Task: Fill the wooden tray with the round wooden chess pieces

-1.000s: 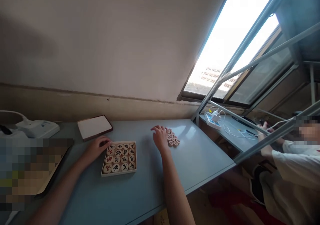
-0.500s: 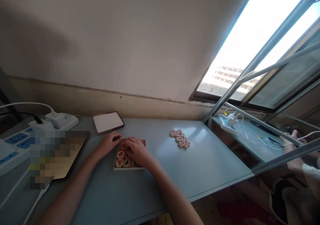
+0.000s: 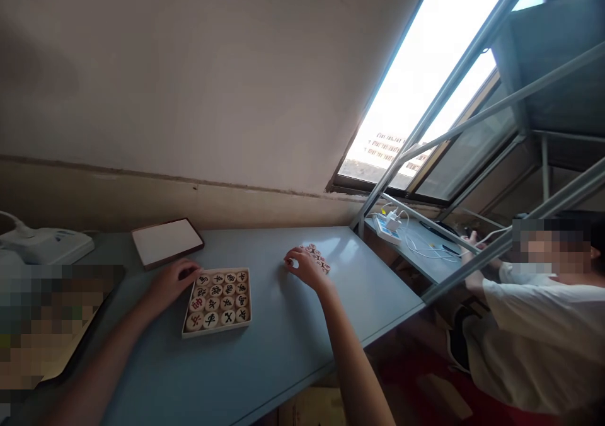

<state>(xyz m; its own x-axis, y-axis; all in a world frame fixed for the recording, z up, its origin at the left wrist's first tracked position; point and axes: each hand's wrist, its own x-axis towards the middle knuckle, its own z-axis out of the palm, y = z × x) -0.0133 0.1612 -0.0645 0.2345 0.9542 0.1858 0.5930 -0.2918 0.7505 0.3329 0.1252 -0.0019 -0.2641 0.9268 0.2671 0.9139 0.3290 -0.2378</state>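
Observation:
A shallow pale box (image 3: 216, 333) on the desk holds rows of round wooden Chinese chess pieces (image 3: 228, 317), with dark and some red characters. My left hand (image 3: 172, 282) lies at its upper left corner, fingers curled and fingertips against the rim. To the right, my right hand (image 3: 306, 267) reaches over a loose cluster of Chinese chess pieces (image 3: 324, 263) and covers its left part. Its thumb and fingers are bent together at the cluster's left edge, with a pale bit between them that looks like a piece, mostly hidden.
The dark-edged box lid (image 3: 167, 243) lies behind the box near the wall. A power strip (image 3: 51, 246) and a partly blurred flat item (image 3: 78, 344) occupy the left. Past the metal bed frame (image 3: 411, 152), another person (image 3: 543, 331) sits by a second desk (image 3: 418, 253) with cables.
My right hand has left the box and moved right to the loose pieces, uncovering the pieces in the box. My left hand stays by the box corner. The view has turned right.

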